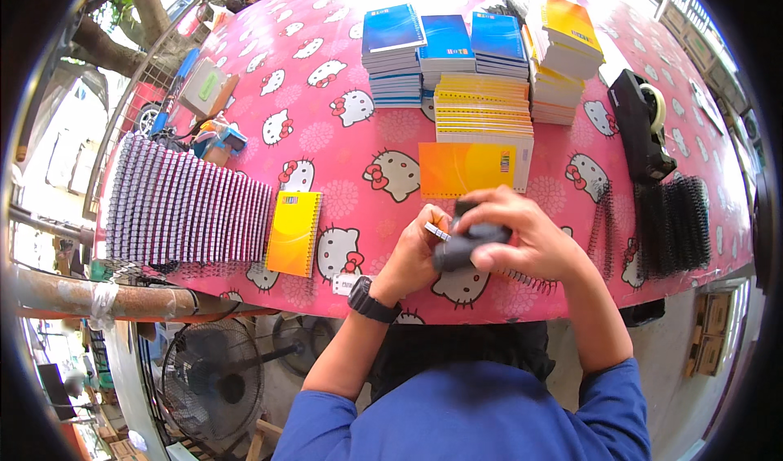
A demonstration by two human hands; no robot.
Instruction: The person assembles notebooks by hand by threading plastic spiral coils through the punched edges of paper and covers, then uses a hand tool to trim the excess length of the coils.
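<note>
Near the table's front edge, my left hand (pixel 418 251), with a black watch on its wrist, is closed. Between its fingers shows a narrow white edge with dark marks (pixel 436 231) and a bit of orange, like a notebook seen end-on. My right hand (pixel 522 237) is curled around a black tool (pixel 469 247), blurred by motion, which meets the left fingers. What kind of tool it is I cannot make out. Below the right hand lies a dark spiral coil (pixel 530 282). Just beyond the hands, an orange-yellow notebook (pixel 461 169) lies flat against a stack of yellow notebooks (pixel 483 106).
A long leaning row of coil-bound notebooks (pixel 192 204) fills the left side, beside one yellow notebook (pixel 294 233). Blue notebook stacks (pixel 394 29) and a yellow stack (pixel 568 33) stand at the back. On the right are a black tape dispenser (pixel 640 127) and black coils (pixel 677 224).
</note>
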